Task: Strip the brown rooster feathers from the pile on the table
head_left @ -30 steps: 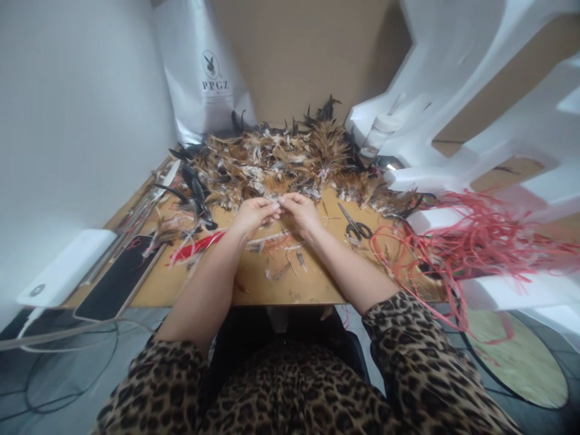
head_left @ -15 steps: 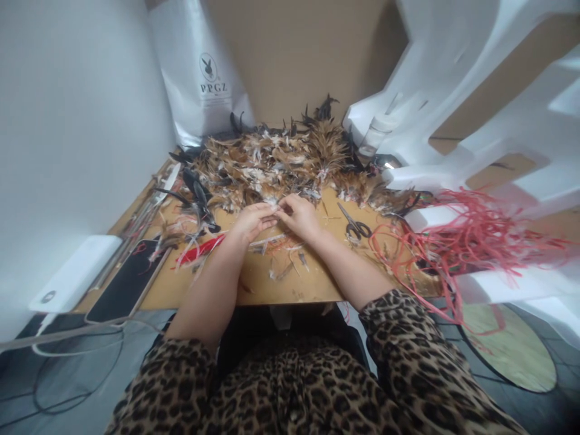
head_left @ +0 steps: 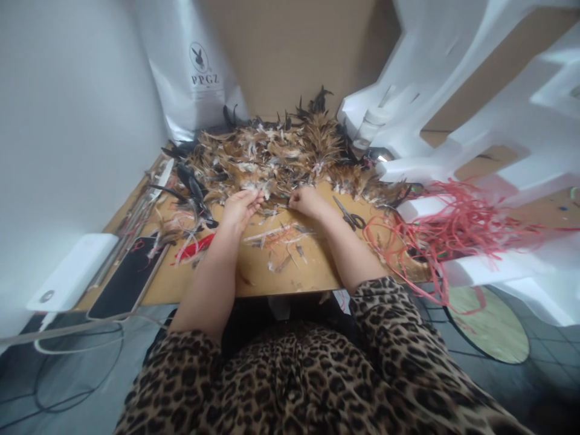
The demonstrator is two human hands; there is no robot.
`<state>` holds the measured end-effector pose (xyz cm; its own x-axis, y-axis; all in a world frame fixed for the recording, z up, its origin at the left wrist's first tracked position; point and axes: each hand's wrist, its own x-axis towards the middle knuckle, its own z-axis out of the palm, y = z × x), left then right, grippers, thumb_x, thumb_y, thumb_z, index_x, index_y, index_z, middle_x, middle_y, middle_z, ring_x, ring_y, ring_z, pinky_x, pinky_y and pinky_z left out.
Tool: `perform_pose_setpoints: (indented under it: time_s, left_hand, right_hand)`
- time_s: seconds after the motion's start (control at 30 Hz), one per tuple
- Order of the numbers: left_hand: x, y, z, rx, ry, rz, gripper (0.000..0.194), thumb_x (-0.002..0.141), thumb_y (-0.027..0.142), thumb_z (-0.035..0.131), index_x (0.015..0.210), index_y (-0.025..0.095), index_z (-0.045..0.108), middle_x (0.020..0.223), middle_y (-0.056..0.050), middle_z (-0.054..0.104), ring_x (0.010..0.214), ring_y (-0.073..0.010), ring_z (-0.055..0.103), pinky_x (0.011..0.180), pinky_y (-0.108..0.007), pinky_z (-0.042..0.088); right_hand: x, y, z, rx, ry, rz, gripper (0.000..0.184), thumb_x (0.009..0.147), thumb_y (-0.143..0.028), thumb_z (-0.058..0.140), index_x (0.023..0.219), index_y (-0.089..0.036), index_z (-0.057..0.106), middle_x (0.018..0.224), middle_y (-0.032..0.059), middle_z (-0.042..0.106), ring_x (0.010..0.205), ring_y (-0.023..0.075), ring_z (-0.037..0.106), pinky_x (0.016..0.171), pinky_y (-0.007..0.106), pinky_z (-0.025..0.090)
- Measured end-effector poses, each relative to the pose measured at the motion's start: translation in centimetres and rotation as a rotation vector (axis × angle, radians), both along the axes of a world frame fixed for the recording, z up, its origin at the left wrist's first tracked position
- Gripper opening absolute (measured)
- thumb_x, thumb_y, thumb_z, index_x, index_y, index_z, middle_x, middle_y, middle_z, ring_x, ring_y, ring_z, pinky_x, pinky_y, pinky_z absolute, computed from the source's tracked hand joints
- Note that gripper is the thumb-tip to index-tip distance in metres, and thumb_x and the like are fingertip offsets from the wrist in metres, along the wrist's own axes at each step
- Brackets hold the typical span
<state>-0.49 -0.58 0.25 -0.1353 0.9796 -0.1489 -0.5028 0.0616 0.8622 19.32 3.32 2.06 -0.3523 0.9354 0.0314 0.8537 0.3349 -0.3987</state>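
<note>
My left hand (head_left: 241, 206) is at the front edge of a large heap of brown, white and black feathers (head_left: 272, 148). Its thumb and fingers pinch what looks like a small pale feather (head_left: 266, 191), partly lost against the heap. A short way to the right, my right hand (head_left: 307, 200) is closed with its fingertips pressed together low over the board. Whatever it pinches is too small to make out. Below both hands lie loose feather scraps and thin pale strips (head_left: 272, 232). Black-handled scissors (head_left: 348, 214) rest just right of my right hand.
Pink-red plastic strands (head_left: 462, 223) spill over white foam at the right. On the left lie a phone (head_left: 127, 278), a white power bank (head_left: 72, 272) with a cable, and thin rods. A red strip (head_left: 194, 248) lies near my left forearm. A white bag (head_left: 199, 96) stands behind.
My hands were together at the heap's front edge and have moved apart, left hand to the left and right hand to the right. The view has shifted slightly.
</note>
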Motion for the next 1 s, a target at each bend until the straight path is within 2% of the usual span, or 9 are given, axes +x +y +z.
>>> perform_pose_setpoints:
  time_s: [0.2,0.3,0.37,0.47,0.57,0.63,0.7,0.8,1.0]
  left_hand:
    - [0.1,-0.2,0.1,-0.014,0.003,-0.016,0.012,0.066,0.016,0.071,0.075,0.009,0.066,0.071,-0.006,0.068,0.058,-0.0069,0.061,0.055,-0.016,0.046]
    - [0.1,-0.2,0.2,-0.013,-0.002,-0.022,0.012,0.065,0.015,0.072,0.075,0.009,0.066,0.072,-0.006,0.068,0.059,-0.0072,0.061,0.054,-0.016,0.047]
    - [0.1,-0.2,0.3,-0.009,0.002,-0.032,0.013,0.065,0.016,0.072,0.075,0.009,0.066,0.073,-0.006,0.068,0.059,-0.0074,0.062,0.054,-0.016,0.047]
    - [0.2,-0.3,0.2,-0.013,0.008,-0.037,0.014,0.065,0.016,0.072,0.075,0.009,0.066,0.073,-0.006,0.068,0.058,-0.0074,0.061,0.054,-0.016,0.047]
    - [0.2,-0.3,0.1,-0.018,0.013,-0.056,0.015,0.065,0.017,0.073,0.076,0.01,0.066,0.074,-0.006,0.069,0.059,-0.0073,0.062,0.055,-0.016,0.047]
    - [0.2,-0.3,-0.1,-0.016,0.018,-0.076,0.015,0.065,0.018,0.073,0.076,0.01,0.066,0.074,-0.006,0.069,0.06,-0.0074,0.062,0.055,-0.016,0.047]
    - [0.3,-0.3,-0.2,-0.016,0.022,-0.092,0.015,0.065,0.018,0.073,0.076,0.01,0.066,0.075,-0.006,0.069,0.06,-0.0076,0.062,0.055,-0.016,0.047]
    - [0.4,-0.3,-0.3,-0.033,0.033,-0.108,0.015,0.065,0.018,0.073,0.076,0.01,0.066,0.076,-0.007,0.069,0.061,-0.0077,0.062,0.055,-0.016,0.046]
    - [0.7,-0.5,-0.1,-0.031,0.043,-0.131,0.016,0.064,0.017,0.073,0.077,0.01,0.067,0.079,-0.008,0.07,0.063,-0.0085,0.063,0.057,-0.017,0.047]
  right_hand:
    - [-1.6,-0.6,-1.2,0.038,-0.109,-0.035,0.022,0.073,-0.023,0.053,0.088,-0.021,0.07,0.095,0.0085,0.069,0.088,0.0191,0.062,0.074,0.026,0.042]
    - [-2.0,-0.6,-1.3,0.063,-0.108,-0.063,0.022,0.074,-0.02,0.051,0.084,-0.017,0.07,0.097,0.0122,0.068,0.09,0.0199,0.061,0.075,0.026,0.043]
    - [-1.9,-0.5,-1.5,0.064,-0.04,-0.066,0.02,0.074,-0.019,0.05,0.079,-0.014,0.069,0.091,0.0123,0.068,0.085,0.0183,0.061,0.074,0.025,0.042]
    - [-1.2,-0.3,-1.8,-0.016,0.233,-0.075,0.016,0.072,-0.021,0.053,0.072,-0.012,0.067,0.073,0.0067,0.067,0.068,0.0129,0.057,0.066,0.022,0.041]
    - [-0.4,-0.1,-2.0,-0.258,0.686,-0.105,0.015,0.069,-0.026,0.059,0.071,-0.012,0.064,0.053,-0.0014,0.056,0.048,0.0066,0.045,0.05,0.019,0.036]
    - [0.0,-0.1,-1.9,-0.437,0.944,-0.133,0.017,0.065,-0.029,0.064,0.07,-0.012,0.062,0.046,-0.0045,0.05,0.04,0.0042,0.038,0.042,0.017,0.03]
    - [0.3,-0.1,-1.8,-0.563,1.116,-0.142,0.02,0.061,-0.029,0.069,0.069,-0.012,0.061,0.05,-0.0034,0.055,0.04,0.0031,0.038,0.039,0.015,0.028]
    - [0.4,-0.1,-1.6,-0.679,1.286,-0.106,0.023,0.057,-0.027,0.074,0.068,-0.012,0.061,0.065,0.0009,0.065,0.044,0.0023,0.043,0.038,0.014,0.031]
    - [0.0,-0.4,-1.4,-0.845,1.472,-0.047,0.016,0.064,-0.018,0.071,0.073,-0.013,0.059,0.069,-0.0001,0.067,0.047,0.0026,0.05,0.04,0.012,0.037]
